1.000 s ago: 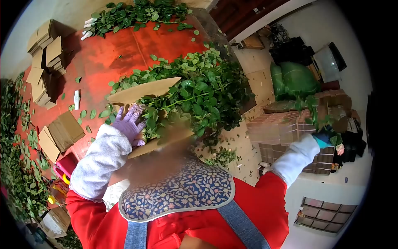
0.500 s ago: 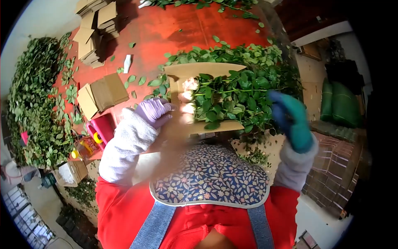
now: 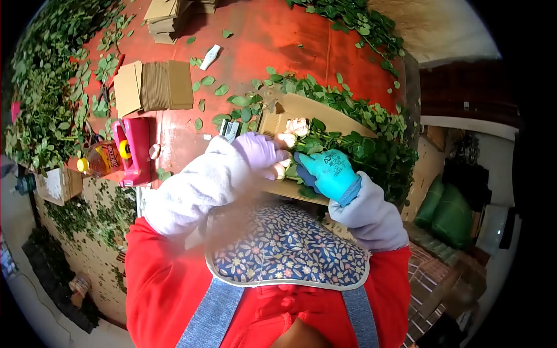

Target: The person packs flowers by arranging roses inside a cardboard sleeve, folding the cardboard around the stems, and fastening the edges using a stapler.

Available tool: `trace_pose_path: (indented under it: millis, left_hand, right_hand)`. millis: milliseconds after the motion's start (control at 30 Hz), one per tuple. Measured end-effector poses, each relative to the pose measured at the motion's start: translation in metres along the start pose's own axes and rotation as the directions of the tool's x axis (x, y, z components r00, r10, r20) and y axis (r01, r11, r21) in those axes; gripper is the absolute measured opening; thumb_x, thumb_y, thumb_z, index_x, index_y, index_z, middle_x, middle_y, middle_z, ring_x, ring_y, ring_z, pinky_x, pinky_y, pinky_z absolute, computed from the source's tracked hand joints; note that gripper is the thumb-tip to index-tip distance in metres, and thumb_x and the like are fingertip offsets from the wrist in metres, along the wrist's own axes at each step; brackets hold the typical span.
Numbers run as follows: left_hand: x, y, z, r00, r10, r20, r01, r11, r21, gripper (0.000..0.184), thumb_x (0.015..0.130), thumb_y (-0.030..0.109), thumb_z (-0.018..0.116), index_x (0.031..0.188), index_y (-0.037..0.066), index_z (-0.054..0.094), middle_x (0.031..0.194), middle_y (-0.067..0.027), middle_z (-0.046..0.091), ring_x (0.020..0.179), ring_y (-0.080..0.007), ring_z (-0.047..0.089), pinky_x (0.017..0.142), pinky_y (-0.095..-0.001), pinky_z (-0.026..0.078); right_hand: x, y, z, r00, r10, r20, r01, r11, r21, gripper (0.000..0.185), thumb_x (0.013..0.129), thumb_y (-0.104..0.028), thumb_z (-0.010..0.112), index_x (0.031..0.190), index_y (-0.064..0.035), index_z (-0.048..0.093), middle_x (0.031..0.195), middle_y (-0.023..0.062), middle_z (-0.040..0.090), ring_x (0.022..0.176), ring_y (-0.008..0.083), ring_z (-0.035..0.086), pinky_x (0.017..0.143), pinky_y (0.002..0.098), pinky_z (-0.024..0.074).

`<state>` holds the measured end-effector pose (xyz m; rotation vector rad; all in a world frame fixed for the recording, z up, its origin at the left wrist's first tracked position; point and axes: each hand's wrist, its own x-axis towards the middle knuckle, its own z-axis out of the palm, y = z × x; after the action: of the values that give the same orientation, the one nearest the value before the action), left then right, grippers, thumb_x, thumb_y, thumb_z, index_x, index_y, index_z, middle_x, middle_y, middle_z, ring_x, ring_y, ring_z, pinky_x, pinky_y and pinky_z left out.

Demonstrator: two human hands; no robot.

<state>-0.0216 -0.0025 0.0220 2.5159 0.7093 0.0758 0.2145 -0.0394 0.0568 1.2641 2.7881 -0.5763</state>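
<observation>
Fingers of the purple-gloved left hand [image 3: 259, 149] and teal-gloved right hand [image 3: 332, 173] bent at pale pink roses [image 3: 297, 126] — grip hidden, cannot tell | Roses: centre of frame, in open cardboard wrap [image 3: 316, 110], leafy stems [image 3: 337, 141] rightward | Table [image 3: 261, 49]: red, beneath

Red table [image 3: 261, 40]: cardboard wrapper [image 3: 313, 113], cardboard stack [image 3: 155, 86], leaves [image 3: 222, 90].

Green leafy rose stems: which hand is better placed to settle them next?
Right, probably: the teal-gloved right hand is nearer the stems, while the purple-gloved left hand is at the pale pink blooms.
</observation>
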Motion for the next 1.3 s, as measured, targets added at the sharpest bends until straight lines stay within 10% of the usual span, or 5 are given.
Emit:
trace_pose_path:
  millis: [167,500,833,1167,1300]
  left_hand:
    - [0.02,-0.005,0.002,0.986,0.119,0.118,-0.123,0.992,0.027,0.051,0.077,0.031,0.069,0.123,0.013,0.056,0.098,-0.0098,0.063,0.09,-0.0294,0.064,0.073,-0.0411,0.052]
    - [0.023,0.006,0.002,0.971,-0.034,0.235,0.008,0.994,0.111,0.045,0.078,0.028,0.066,0.12,0.015,0.059,0.08,-0.0086,0.066,0.081,-0.0263,0.067,0.065,-0.0405,0.053]
    - [-0.001,0.02,0.026,0.893,0.042,-0.448,0.008,0.994,0.111,0.034,0.082,0.023,0.062,0.116,0.019,0.06,0.095,-0.0007,0.061,0.074,-0.0186,0.061,0.064,-0.0336,0.049]
    - [-0.001,0.02,0.009,0.991,0.066,-0.113,-0.04,0.974,0.223,0.032,0.079,0.023,0.059,0.11,0.019,0.063,0.113,-0.0006,0.06,0.091,-0.019,0.061,0.071,-0.0337,0.053]
    - [-0.003,0.019,0.005,0.993,0.072,-0.093,-0.051,0.978,0.204,0.031,0.079,0.022,0.059,0.11,0.021,0.063,0.116,-0.0006,0.06,0.09,-0.0196,0.062,0.073,-0.0347,0.053]
  right_hand:
    - [0.003,-0.003,-0.01,0.983,0.078,0.165,-0.077,0.997,-0.009,0.032,0.083,-0.025,0.065,0.11,-0.0084,0.063,0.077,0.0112,0.063,0.067,0.0311,0.061,0.06,0.0434,0.047]
    - [0.001,0.0,-0.022,0.979,0.156,-0.133,-0.17,0.98,-0.102,0.032,0.079,-0.02,0.07,0.108,-0.0078,0.063,0.07,0.0055,0.062,0.062,0.0248,0.061,0.055,0.0382,0.0445]
    - [0.008,-0.004,-0.004,0.954,0.227,0.195,-0.176,0.953,-0.246,0.017,0.086,-0.024,0.059,0.098,-0.0112,0.06,0.063,0.0062,0.06,0.057,0.0275,0.06,0.055,0.0422,0.0455]
    - [0.017,-0.005,-0.051,0.968,0.188,-0.166,-0.213,0.966,-0.146,0.029,0.083,-0.019,0.067,0.108,-0.0047,0.063,0.058,0.0102,0.058,0.053,0.0304,0.058,0.051,0.0412,0.0441]
    - [0.019,0.012,-0.015,0.948,0.303,0.093,-0.234,0.867,-0.439,0.037,0.083,-0.019,0.064,0.116,-0.0035,0.057,0.061,0.009,0.061,0.056,0.0287,0.061,0.052,0.0405,0.0454]
